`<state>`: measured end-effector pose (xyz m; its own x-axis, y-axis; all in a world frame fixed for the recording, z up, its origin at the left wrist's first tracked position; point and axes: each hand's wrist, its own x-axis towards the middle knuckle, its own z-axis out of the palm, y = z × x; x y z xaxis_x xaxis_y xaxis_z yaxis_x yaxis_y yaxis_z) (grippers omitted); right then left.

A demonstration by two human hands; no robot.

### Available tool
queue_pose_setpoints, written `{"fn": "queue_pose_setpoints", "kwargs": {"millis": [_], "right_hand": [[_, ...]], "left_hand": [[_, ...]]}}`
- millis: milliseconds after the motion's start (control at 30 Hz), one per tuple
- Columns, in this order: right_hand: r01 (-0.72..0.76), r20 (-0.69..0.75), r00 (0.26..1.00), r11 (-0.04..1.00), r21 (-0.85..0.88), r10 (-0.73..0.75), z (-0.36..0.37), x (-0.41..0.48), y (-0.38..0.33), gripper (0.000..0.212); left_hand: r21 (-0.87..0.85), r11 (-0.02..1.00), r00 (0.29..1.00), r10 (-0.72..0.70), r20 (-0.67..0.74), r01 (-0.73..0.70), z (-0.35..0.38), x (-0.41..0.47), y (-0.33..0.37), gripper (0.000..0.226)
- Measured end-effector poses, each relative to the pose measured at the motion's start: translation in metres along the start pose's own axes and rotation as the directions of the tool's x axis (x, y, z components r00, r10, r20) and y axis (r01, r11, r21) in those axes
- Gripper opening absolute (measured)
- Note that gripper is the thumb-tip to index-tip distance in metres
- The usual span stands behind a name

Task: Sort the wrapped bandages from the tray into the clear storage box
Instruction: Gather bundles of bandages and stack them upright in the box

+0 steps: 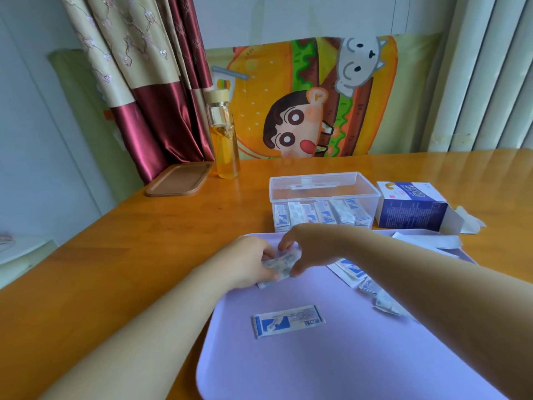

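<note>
A lilac tray [331, 365] lies on the wooden table in front of me. Over its far left corner my left hand [251, 259] and my right hand [310, 245] both pinch a small bunch of white-and-blue wrapped bandages [281, 265]. One wrapped bandage [288, 320] lies flat alone in the tray's middle. More wrapped bandages [350, 269] lie on the tray, partly hidden under my right forearm. Just behind the tray stands the clear storage box [324, 187], with several wrapped bandages [323, 215] standing upright along its front wall.
An opened blue-and-white carton [412, 207] lies right of the clear box, with white paper [432, 241] beside it. At the back left stand a glass bottle [223, 134] of yellow liquid and a brown lid-like tray [178, 180]. A curtain and cartoon cloth hang behind the table.
</note>
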<state>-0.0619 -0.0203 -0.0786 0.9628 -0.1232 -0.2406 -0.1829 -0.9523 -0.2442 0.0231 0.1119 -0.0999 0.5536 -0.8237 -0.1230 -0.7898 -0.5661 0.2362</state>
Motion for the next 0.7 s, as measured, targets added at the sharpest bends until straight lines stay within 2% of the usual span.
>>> {"fn": "queue_pose_setpoints", "kwargs": {"millis": [167, 300, 367, 500, 567, 700], "right_hand": [[0.023, 0.130, 0.992, 0.984, -0.174, 0.000, -0.014, 0.014, -0.011, 0.049], [0.003, 0.181, 0.982, 0.961, -0.277, 0.049, -0.014, 0.018, -0.016, 0.048], [-0.012, 0.134, 0.990, 0.963, -0.270, 0.050, -0.011, 0.017, -0.014, 0.045], [-0.035, -0.091, 0.996, 0.986, -0.163, 0.020, -0.001, 0.010, -0.007, 0.037], [-0.041, -0.170, 0.985, 0.996, -0.084, 0.026, 0.002, 0.004, -0.004, 0.032], [-0.028, -0.222, 0.975, 1.000, -0.011, 0.025, 0.008, -0.010, 0.004, 0.023]], "left_hand": [[0.009, 0.995, 0.977, -0.101, 0.189, 0.101, -0.010, 0.009, 0.009, 0.036], [0.096, 0.991, 0.968, -0.113, 0.223, 0.094, -0.015, 0.011, 0.015, 0.035], [0.062, 0.994, 0.982, -0.097, 0.165, 0.088, -0.012, 0.009, 0.015, 0.028], [-0.024, 0.998, 0.991, -0.066, -0.120, 0.064, -0.007, 0.004, 0.011, 0.004], [-0.082, 0.996, 0.986, -0.042, -0.161, 0.029, -0.003, 0.000, 0.007, 0.002], [-0.151, 0.988, 0.973, -0.022, -0.229, -0.014, 0.004, -0.004, 0.000, 0.006]]}}
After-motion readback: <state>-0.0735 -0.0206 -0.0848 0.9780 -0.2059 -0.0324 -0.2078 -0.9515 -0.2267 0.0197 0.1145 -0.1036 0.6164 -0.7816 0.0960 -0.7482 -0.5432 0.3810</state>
